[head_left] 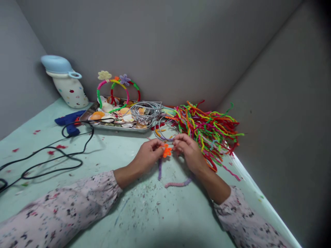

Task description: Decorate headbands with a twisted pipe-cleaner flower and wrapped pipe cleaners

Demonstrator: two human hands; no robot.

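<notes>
My left hand [148,155] and my right hand [187,150] meet over the pale green table [108,162], both pinching a small orange pipe-cleaner flower [167,151] between their fingertips. A purple pipe cleaner [159,168] hangs down from under the flower onto the table. A pink-purple pipe cleaner [178,184] lies loose just below my right wrist. Both fingers sets are curled closed on the flower.
A heap of coloured pipe cleaners [207,129] lies right of my hands. Grey hoops [161,131] sit just behind. A metal tray [103,124] holds shells, wire and decorated headbands [117,88]. A blue glue gun [69,121] with black cord [51,158] and a white jug [67,82] stand left.
</notes>
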